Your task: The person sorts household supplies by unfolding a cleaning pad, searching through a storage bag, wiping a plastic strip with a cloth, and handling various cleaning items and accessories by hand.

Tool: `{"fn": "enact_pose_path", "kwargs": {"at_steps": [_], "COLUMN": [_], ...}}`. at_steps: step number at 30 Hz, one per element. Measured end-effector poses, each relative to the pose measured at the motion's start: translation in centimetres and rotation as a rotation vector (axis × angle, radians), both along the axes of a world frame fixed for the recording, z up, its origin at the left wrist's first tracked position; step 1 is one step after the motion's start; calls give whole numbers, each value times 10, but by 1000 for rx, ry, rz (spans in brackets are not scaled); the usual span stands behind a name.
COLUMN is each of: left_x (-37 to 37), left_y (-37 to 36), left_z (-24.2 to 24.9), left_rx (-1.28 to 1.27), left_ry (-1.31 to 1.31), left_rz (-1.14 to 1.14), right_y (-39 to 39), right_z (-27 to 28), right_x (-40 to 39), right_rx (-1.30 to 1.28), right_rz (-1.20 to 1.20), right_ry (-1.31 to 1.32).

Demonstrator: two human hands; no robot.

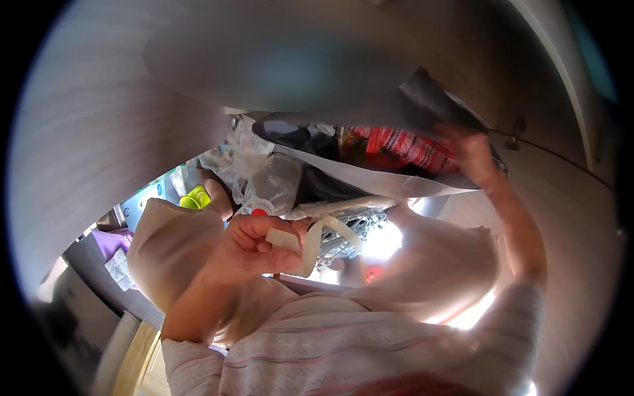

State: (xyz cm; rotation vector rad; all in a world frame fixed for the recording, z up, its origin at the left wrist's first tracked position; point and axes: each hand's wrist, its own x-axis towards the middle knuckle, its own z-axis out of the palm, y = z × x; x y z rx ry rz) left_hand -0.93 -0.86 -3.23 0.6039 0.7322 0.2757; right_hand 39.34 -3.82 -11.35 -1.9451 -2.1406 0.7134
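In front of my lap, my left hand (254,249) is closed in a pinch on a pale cream strip (316,241), which curls over and hangs loosely to the right; it looks like tape or ribbon. My right hand (470,155) is smeared by motion at the right end of a black bag (370,177) with a grey rim. Its fingers cannot be made out, nor whether they grip the bag. Inside the bag lies a red and white patterned cloth (419,150), with other dark items beside it.
Clear plastic packaging (274,181) lies left of the bag, with a red round piece (259,212) below it. Metal wire items (350,228) sit between my knees. A yellow-green cup (195,197) and purple cloth (112,243) are at left. A blurred dark shape (277,59) overhangs the top.
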Motion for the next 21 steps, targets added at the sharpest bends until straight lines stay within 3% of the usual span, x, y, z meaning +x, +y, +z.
{"fn": "enact_pose_path", "kwargs": {"at_steps": [5, 7, 11, 13, 15, 17, 19, 21], "left_x": [-3, -8, -17, -22, -26, -22, -18, -21], "left_y": [-10, -16, -20, -19, -16, -10, -15, -26], "left_z": [7, 5, 7, 12, 17, 21, 29, 32], "left_rx": [-55, -63, 64, 79, 81, 82, 125, 221], "left_ry": [-78, -188, -484, -652, -820, -969, -1074, -1158], "left_rz": [-58, -269, -454, -428, -397, -542, -658, -613], "right_y": [14, 24, 19, 8, -12, -36, -55, -66], "right_z": [-18, -7, 36, 56, 72, 84, 15, -28], "right_x": [86, 90, 11, -32, -72, -116, -149, -176], "right_rx": [-124, -9, 165, 278, 395, -18, -263, -226], "right_rz": [-647, -269, -107, -99, -176, -218, 167, 307], "right_ry": [455, -270, -438, -361, -124, 375, 438, 147]}}
